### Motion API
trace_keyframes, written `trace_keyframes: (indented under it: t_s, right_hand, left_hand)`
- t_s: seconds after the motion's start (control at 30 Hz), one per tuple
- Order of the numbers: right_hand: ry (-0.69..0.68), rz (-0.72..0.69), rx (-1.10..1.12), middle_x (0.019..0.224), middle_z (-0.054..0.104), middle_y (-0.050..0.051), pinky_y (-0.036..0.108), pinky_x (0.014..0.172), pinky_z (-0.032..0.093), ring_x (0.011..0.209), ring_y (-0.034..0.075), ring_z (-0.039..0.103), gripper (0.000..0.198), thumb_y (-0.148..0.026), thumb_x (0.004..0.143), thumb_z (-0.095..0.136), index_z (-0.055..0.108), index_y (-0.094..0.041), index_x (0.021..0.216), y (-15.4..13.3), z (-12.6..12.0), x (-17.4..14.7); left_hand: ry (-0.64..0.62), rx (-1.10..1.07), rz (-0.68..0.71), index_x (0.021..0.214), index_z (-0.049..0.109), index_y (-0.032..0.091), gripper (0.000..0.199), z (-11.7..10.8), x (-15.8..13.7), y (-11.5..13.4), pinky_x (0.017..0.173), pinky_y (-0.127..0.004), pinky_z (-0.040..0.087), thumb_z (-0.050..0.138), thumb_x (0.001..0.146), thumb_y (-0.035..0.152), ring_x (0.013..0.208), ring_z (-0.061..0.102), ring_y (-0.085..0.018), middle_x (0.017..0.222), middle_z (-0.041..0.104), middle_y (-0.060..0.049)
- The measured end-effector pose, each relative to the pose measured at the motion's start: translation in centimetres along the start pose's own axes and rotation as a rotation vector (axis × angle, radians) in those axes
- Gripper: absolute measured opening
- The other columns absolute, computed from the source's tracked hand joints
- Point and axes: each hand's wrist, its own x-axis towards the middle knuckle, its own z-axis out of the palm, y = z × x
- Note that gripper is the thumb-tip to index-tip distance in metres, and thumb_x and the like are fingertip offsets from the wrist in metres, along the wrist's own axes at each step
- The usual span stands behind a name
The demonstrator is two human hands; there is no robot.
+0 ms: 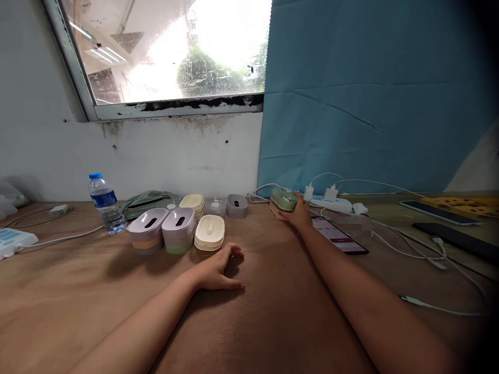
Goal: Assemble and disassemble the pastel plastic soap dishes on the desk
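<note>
My left hand (pixel 216 269) rests on the table with its fingers apart and slightly curled, and nothing is in it. Just beyond it lies a small stack of cream lids (pixel 210 231). Two stacks of lilac oval tubs with slotted tops stand to the left, one stack (pixel 147 231) with an orange band and the other (pixel 179 230) with a green one. My right hand (pixel 299 214) reaches to the back of the table, its fingers round the right side of a rounded green container (pixel 284 199). A beige edge shows under that container; the far fingers are partly hidden.
At the back stand a grey slotted tub (pixel 237 205), clear cups (pixel 215 205) and more cream lids (pixel 192 203). A water bottle (pixel 106 202) and green pouch (pixel 146 203) are left. A lit phone (pixel 337 236), power strip (pixel 331 203) and loose white cables (pixel 409 249) lie right.
</note>
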Motion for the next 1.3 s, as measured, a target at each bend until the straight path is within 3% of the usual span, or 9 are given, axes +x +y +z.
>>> trace_keyframes:
  t_s: [0.13,0.4,0.57,0.67,0.77,0.9,1.0,1.13,1.3]
  right_hand:
    - [0.064,-0.008,0.046,0.108,0.038,0.012,0.036,0.078,0.034,0.093,0.026,0.043,0.084,-0.039,0.05,0.07,0.029,-0.021,0.121,0.8,0.7,0.6]
    - [0.116,-0.066,0.064,0.106,0.041,0.015,0.039,0.077,0.035,0.094,0.028,0.043,0.085,-0.041,0.048,0.07,0.032,-0.017,0.121,1.4,1.1,0.9]
    - [0.303,-0.215,0.003,0.127,0.023,0.02,0.049,0.092,0.021,0.117,0.036,0.022,0.087,-0.045,0.055,0.066,0.026,-0.014,0.125,-1.1,0.0,0.3]
    - [0.125,-0.483,0.005,0.119,0.037,0.018,0.047,0.094,0.022,0.115,0.032,0.03,0.057,-0.035,0.069,0.054,0.036,-0.012,0.118,-4.1,0.8,-0.5]
    - [-0.016,-0.57,0.007,0.108,0.051,0.01,0.038,0.092,0.03,0.104,0.026,0.043,0.038,-0.029,0.072,0.052,0.048,-0.019,0.109,-7.2,3.3,-2.0]
    - [-0.095,-0.551,0.021,0.119,0.046,0.013,0.042,0.091,0.032,0.109,0.029,0.04,0.049,-0.03,0.068,0.059,0.048,-0.017,0.114,-9.6,7.5,-3.8]
    - [-0.134,-0.504,0.047,0.117,0.046,0.015,0.04,0.089,0.034,0.107,0.028,0.043,0.043,-0.024,0.071,0.056,0.049,-0.014,0.112,-9.8,9.2,-4.1]
    - [-0.172,-0.49,0.096,0.106,0.053,0.01,0.033,0.086,0.039,0.099,0.02,0.05,0.031,-0.015,0.074,0.05,0.053,-0.017,0.105,-9.3,9.4,-3.6]
    - [-0.148,-0.483,0.156,0.103,0.054,0.009,0.033,0.086,0.04,0.097,0.02,0.051,0.029,-0.015,0.075,0.05,0.053,-0.017,0.103,-8.8,8.8,-3.4]
  left_hand:
    - [-0.001,-0.005,-0.007,0.114,0.033,0.02,0.065,0.0,-0.1,0.1,0.096,-0.035,0.032,0.067,0.061,0.039,0.111,0.042,-0.02,0.117,0.046,-0.009]
    - [0.007,-0.005,-0.014,0.114,0.032,0.02,0.066,0.0,0.0,0.1,0.096,-0.035,0.032,0.067,0.061,0.038,0.111,0.042,-0.02,0.117,0.046,-0.009]
    - [0.005,-0.004,-0.006,0.113,0.033,0.02,0.066,0.1,0.0,-0.1,0.096,-0.035,0.032,0.067,0.061,0.038,0.111,0.042,-0.02,0.117,0.046,-0.009]
    - [0.01,0.008,0.004,0.114,0.033,0.02,0.065,0.1,0.0,-0.2,0.096,-0.034,0.032,0.067,0.061,0.039,0.11,0.042,-0.02,0.116,0.046,-0.009]
    - [0.008,0.036,0.008,0.113,0.035,0.019,0.064,0.1,-0.1,-0.1,0.094,-0.034,0.034,0.066,0.062,0.04,0.108,0.043,-0.02,0.114,0.046,-0.009]
    - [-0.009,0.118,0.028,0.112,0.039,0.019,0.058,0.1,0.0,0.0,0.09,-0.033,0.037,0.064,0.064,0.041,0.102,0.046,-0.02,0.111,0.048,-0.008]
    - [-0.011,0.201,0.104,0.104,0.046,0.018,0.044,0.2,0.2,0.1,0.091,-0.032,0.036,0.061,0.068,0.038,0.102,0.045,-0.019,0.11,0.048,-0.008]
    - [-0.003,0.262,0.156,0.096,0.049,0.019,0.033,0.3,0.3,0.3,0.09,-0.029,0.036,0.059,0.07,0.036,0.101,0.046,-0.019,0.111,0.048,-0.006]
    - [0.007,0.273,0.172,0.097,0.05,0.019,0.033,0.3,0.2,0.4,0.09,-0.028,0.036,0.059,0.07,0.036,0.1,0.046,-0.019,0.11,0.049,-0.006]
